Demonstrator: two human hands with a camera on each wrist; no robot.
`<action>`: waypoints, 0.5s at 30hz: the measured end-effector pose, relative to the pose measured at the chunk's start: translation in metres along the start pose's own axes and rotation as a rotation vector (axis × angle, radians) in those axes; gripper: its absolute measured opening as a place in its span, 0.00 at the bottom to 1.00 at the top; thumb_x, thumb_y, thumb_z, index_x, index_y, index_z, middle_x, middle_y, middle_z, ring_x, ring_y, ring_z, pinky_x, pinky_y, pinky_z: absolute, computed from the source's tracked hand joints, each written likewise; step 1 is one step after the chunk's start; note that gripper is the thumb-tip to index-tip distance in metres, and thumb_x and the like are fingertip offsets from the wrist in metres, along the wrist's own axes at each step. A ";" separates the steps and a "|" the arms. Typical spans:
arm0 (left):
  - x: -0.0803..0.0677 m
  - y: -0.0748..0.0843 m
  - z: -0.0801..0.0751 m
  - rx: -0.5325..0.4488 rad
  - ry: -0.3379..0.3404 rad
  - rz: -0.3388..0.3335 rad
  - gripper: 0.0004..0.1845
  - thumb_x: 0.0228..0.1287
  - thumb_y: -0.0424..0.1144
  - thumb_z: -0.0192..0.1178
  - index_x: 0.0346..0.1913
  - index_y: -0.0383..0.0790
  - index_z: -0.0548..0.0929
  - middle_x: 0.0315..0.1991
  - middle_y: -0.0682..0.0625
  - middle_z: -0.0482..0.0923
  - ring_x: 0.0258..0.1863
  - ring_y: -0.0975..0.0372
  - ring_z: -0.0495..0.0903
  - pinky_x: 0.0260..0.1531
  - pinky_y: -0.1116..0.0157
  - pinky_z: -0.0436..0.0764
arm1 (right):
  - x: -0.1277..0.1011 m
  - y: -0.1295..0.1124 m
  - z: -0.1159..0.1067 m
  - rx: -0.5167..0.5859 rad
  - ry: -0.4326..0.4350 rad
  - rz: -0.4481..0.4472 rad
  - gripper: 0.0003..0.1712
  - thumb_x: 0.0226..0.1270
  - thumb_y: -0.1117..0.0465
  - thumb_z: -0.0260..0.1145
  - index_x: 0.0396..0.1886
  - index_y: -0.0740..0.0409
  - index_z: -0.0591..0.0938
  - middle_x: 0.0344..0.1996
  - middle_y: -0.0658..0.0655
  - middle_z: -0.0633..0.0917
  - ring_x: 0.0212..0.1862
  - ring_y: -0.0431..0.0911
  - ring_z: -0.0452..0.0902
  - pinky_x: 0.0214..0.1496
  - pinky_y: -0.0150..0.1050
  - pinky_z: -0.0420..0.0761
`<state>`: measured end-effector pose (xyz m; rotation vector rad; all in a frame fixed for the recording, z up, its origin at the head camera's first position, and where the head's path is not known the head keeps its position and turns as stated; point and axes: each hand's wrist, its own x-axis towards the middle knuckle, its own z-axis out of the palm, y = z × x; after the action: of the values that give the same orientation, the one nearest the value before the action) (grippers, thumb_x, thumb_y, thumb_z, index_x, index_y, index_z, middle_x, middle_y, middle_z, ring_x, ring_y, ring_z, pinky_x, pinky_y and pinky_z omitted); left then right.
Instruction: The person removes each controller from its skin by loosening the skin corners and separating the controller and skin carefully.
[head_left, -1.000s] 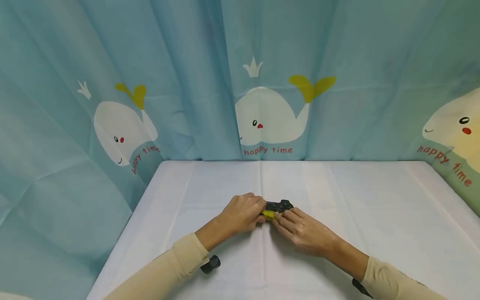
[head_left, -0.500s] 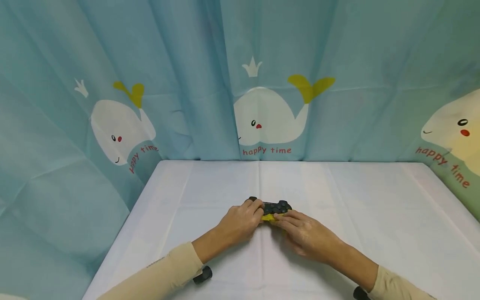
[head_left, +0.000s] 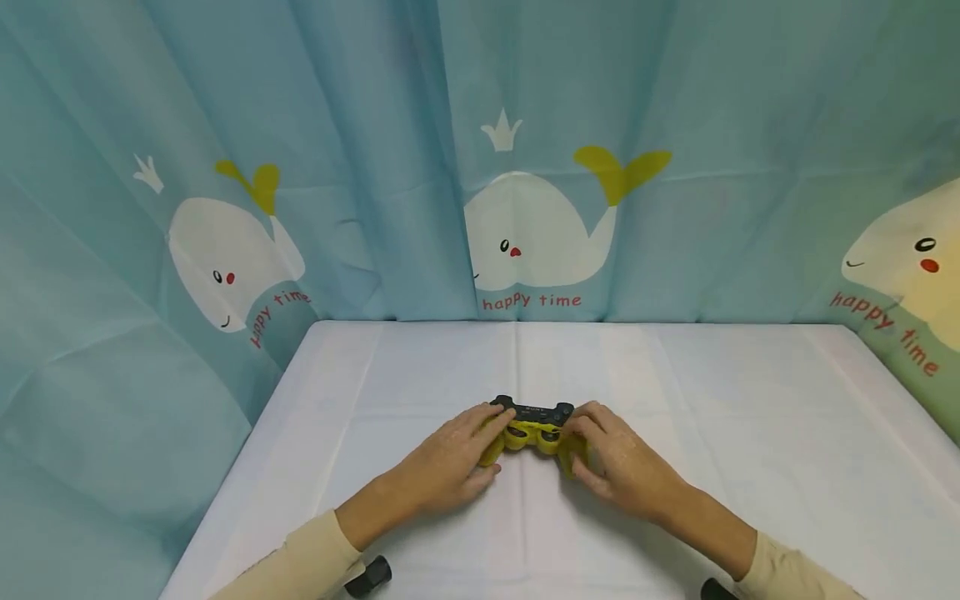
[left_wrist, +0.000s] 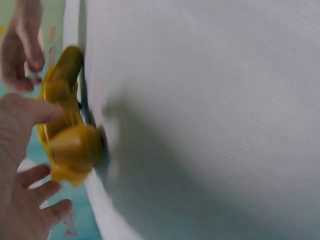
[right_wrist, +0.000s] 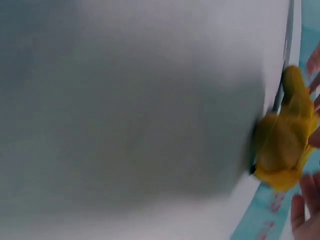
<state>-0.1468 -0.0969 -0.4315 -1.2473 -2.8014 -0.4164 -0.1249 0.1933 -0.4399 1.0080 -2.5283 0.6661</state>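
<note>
A black game controller (head_left: pixel 534 413) with a yellow cover (head_left: pixel 531 435) over its grips and lower side lies at the middle of the white table. My left hand (head_left: pixel 447 458) is at its left grip, the fingertips over the left edge. In the left wrist view, that hand's thumb (left_wrist: pixel 47 112) lies across the yellow side while its fingers are spread apart. My right hand (head_left: pixel 626 458) is at the right grip, with thumb and fingers loosely parted around it. In the blurred right wrist view, the yellow cover (right_wrist: pixel 280 142) shows beside the right fingers.
White cloth covers the table (head_left: pixel 420 358). A blue curtain (head_left: pixel 390 150) with whale prints hangs behind and at the sides. Black cylinders (head_left: pixel 369 577) show beneath the sleeves near both wrists.
Both hands have moved apart from the controller's middle toward its two ends and loosened. The left hand has drawn left and nearer. More of the yellow cover and both grips now show.
</note>
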 end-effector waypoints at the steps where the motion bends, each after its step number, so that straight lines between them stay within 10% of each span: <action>1: -0.001 -0.003 -0.001 -0.071 0.009 -0.028 0.40 0.69 0.44 0.68 0.77 0.37 0.62 0.73 0.41 0.62 0.72 0.49 0.63 0.67 0.50 0.66 | -0.002 0.002 0.000 0.023 0.005 0.057 0.28 0.54 0.63 0.79 0.53 0.60 0.77 0.53 0.53 0.75 0.54 0.47 0.73 0.54 0.48 0.78; 6: -0.001 -0.013 0.006 -0.276 0.046 -0.124 0.43 0.60 0.42 0.76 0.73 0.33 0.66 0.68 0.44 0.63 0.63 0.55 0.72 0.60 0.58 0.74 | -0.011 0.012 0.006 0.162 -0.029 0.233 0.48 0.44 0.57 0.88 0.62 0.62 0.69 0.59 0.54 0.67 0.60 0.49 0.69 0.58 0.51 0.76; 15: 0.012 -0.029 0.013 -0.325 0.113 -0.099 0.31 0.46 0.41 0.81 0.50 0.43 0.72 0.45 0.56 0.67 0.37 0.63 0.74 0.36 0.70 0.78 | -0.009 0.014 0.021 0.177 -0.027 0.277 0.44 0.37 0.52 0.90 0.49 0.53 0.70 0.45 0.45 0.72 0.43 0.39 0.73 0.45 0.37 0.81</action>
<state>-0.1756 -0.1035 -0.4492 -1.0919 -2.7841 -0.9494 -0.1313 0.1962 -0.4655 0.7281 -2.6975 0.9746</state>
